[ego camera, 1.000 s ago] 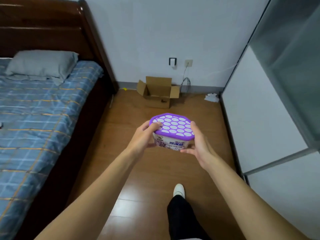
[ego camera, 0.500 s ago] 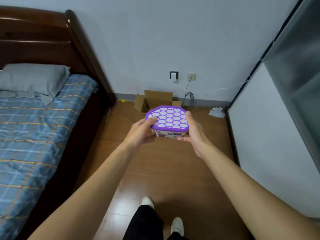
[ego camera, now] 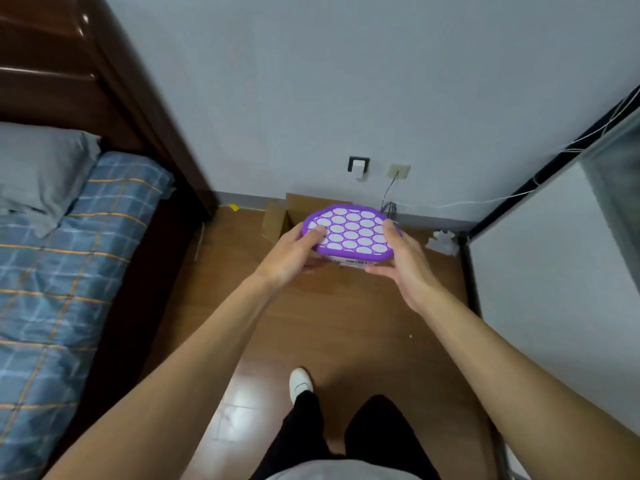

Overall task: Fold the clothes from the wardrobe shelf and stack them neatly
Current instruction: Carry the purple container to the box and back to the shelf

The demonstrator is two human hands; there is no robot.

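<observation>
Strip of wooden floor (ego camera: pixel 332 327) runs open between the dark side of the bed (ego camera: pixel 52 271) at left and a white, black-framed panel (ego camera: pixel 554 271) at right, ending at an open cardboard box (ego camera: pixel 277 220) against the wall. Left hand (ego camera: pixel 294 258) and right hand (ego camera: pixel 403 268) both grasp a tub with a purple dotted lid (ego camera: pixel 349 233), one on each side, held in the air before the box. Box partly hidden behind the tub; tub label too blurred to read; white crumpled scrap (ego camera: pixel 441 241) in the corner, unclear what

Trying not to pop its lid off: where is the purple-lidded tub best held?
At opposite sides, fingers under the base, thumbs on the lid rim, as left hand and right hand do: the tub is wide, shallow and held level.
</observation>
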